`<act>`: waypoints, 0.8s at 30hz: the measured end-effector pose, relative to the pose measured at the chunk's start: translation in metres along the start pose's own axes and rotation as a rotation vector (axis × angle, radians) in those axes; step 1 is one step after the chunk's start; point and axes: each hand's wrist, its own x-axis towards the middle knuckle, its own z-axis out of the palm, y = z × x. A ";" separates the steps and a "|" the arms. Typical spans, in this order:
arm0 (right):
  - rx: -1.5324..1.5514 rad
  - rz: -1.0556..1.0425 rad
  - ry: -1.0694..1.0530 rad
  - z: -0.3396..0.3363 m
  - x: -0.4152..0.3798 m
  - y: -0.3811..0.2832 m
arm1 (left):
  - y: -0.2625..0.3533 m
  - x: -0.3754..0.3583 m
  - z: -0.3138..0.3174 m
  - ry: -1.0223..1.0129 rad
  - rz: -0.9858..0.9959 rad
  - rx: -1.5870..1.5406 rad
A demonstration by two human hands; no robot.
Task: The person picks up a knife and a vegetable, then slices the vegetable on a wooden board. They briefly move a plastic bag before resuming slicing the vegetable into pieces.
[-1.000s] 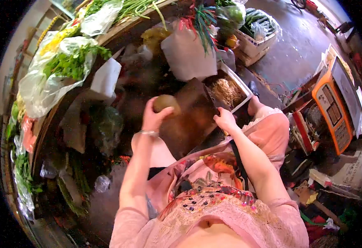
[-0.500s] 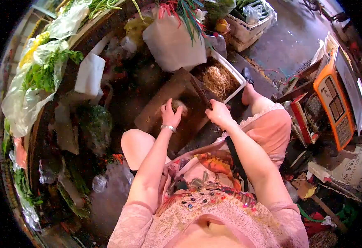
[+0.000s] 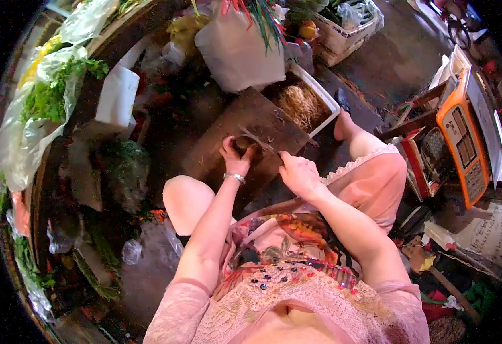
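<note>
A brown board [image 3: 205, 150] lies across in front of my knees. My left hand [image 3: 238, 159] is on it, fingers and thumb curled round a roundish brown lump [image 3: 244, 143] whose kind I cannot tell. My right hand [image 3: 301, 175] is closed on the handle of a knife [image 3: 261, 141]. Its thin blade points left and away from me, at the far side of the lump. Just beyond the board's right corner stands a white foam box [image 3: 329, 116], with pale thin strands [image 3: 302, 105] inside.
A large white bag [image 3: 236, 60] with coloured strips above it stands behind the board. An orange scale [image 3: 464, 150] is at the right. Leafy greens in plastic [image 3: 47, 106] line the left counter. Another foam box [image 3: 342, 44] holds green vegetables at the back.
My right hand has turned and lowered the knife, so the blade now lies toward the lump instead of pointing at the foam box. The left hand keeps its hold.
</note>
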 end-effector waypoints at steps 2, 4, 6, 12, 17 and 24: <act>-0.015 -0.012 -0.023 -0.001 -0.004 0.000 | 0.005 -0.001 -0.001 0.010 0.004 -0.002; -0.028 -0.024 -0.045 -0.001 -0.007 0.000 | 0.000 0.000 -0.001 0.000 0.013 0.002; -0.013 -0.031 -0.052 0.000 -0.009 0.000 | -0.004 0.000 0.000 0.000 0.029 0.015; -0.062 0.072 -0.156 -0.007 -0.016 -0.007 | -0.001 0.006 0.000 -0.017 -0.008 0.011; -0.077 0.099 -0.180 -0.002 -0.013 -0.004 | 0.009 0.007 -0.002 -0.035 -0.092 -0.049; -0.076 0.105 -0.206 -0.002 0.007 -0.013 | 0.012 0.007 0.000 0.002 -0.073 -0.031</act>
